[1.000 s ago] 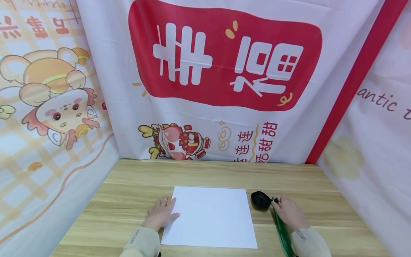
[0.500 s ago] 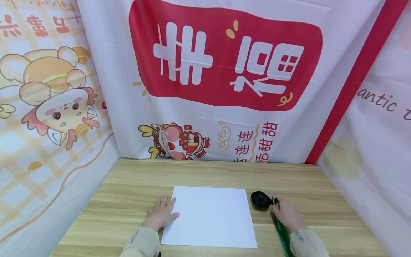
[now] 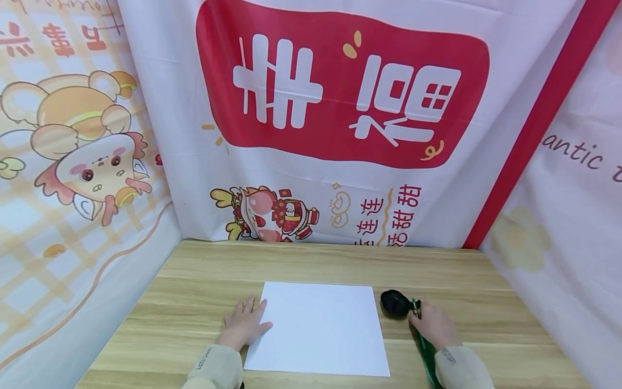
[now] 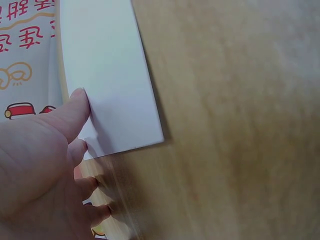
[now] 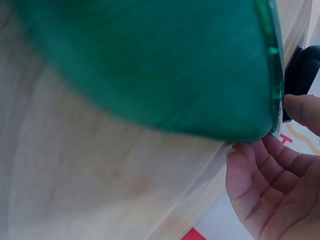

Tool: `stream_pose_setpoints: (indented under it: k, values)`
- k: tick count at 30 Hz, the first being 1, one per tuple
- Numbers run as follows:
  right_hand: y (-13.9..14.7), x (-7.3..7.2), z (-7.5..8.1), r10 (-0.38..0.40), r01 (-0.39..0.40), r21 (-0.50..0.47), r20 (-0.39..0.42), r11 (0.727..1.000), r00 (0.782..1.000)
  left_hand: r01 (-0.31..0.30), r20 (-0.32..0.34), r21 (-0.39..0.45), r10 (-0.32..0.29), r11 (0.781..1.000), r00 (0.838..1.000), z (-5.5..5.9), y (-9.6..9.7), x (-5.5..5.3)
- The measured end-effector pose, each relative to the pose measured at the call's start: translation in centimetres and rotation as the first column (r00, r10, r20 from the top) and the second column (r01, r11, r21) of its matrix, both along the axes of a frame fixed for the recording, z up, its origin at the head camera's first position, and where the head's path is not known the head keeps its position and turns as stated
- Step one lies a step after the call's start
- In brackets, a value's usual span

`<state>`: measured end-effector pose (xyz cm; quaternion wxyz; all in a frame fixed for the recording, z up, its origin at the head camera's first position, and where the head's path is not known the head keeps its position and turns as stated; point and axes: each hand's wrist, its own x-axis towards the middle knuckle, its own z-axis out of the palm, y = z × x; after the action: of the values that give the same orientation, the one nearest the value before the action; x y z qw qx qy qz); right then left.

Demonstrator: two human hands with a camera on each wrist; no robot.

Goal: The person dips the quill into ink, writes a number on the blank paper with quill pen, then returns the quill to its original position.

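A blank white sheet of paper [image 3: 318, 329] lies flat on the wooden table. My left hand [image 3: 244, 323] rests on its left edge with fingers spread, and the left wrist view shows the thumb [image 4: 75, 112] over the paper's border. To the right of the sheet, my right hand [image 3: 434, 325] pinches the far end of a flat green pouch-like thing [image 5: 165, 65] with a shiny rim. Its near part runs back beside the right sleeve, partly hidden. A black rounded object [image 3: 394, 303] lies just left of the right fingertips; its kind is unclear.
The wooden table [image 3: 311, 262] ends at a white cloth backdrop [image 3: 184, 178] with a red panel. Printed cloths stand along the left side [image 3: 73, 259] and the right side [image 3: 568, 227].
My right hand and sleeve have shifted slightly left, and less of the green pouch-like thing shows beside the sleeve. The left hand and the paper stay in place.
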<state>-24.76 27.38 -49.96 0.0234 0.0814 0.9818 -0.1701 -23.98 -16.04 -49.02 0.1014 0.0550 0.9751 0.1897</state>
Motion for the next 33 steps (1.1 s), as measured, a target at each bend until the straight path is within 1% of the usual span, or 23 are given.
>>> stream_pose_setpoints:
  k: [7,10,15,20,24,27,29,33]
  values:
    - [-0.2,-0.1,0.0,-0.002,0.002,0.043,-0.004,0.999,1.0,-0.007,-0.007,-0.008,0.007,1.0,1.0,-0.2,0.0,-0.1]
    - [-0.3,-0.2,-0.1,-0.013,0.013,0.047,0.0,0.999,1.0,-0.01,-0.006,-0.004,0.01,1.0,1.0,-0.3,0.0,-0.1]
    - [-0.5,-0.3,-0.2,-0.045,0.043,0.039,0.039,0.998,0.998,-0.014,-0.005,-0.01,0.014,1.0,1.0,-0.5,0.0,-0.2]
    - [-0.5,-0.2,-0.1,-0.031,0.029,0.039,0.043,0.999,0.999,-0.014,-0.007,-0.01,0.014,1.0,1.0,-0.5,0.0,-0.1]
    - [-0.3,0.0,0.4,-0.013,0.013,-0.007,0.041,1.0,0.999,-0.014,-0.006,-0.009,0.014,1.0,1.0,-0.4,0.0,0.0]
    - [-0.2,0.1,0.9,-0.011,0.013,-0.066,0.029,0.998,1.0,-0.013,-0.008,-0.004,0.013,1.0,1.0,-0.4,0.0,0.0]
    - [-0.1,0.1,1.3,-0.009,0.01,-0.097,0.007,0.995,1.0,-0.013,-0.008,-0.001,0.013,1.0,1.0,-0.4,0.0,-0.1]
    - [0.0,0.1,1.8,-0.001,-0.01,-0.163,-0.066,0.987,0.998,-0.012,-0.009,0.004,0.012,1.0,1.0,-0.5,0.0,-0.1]
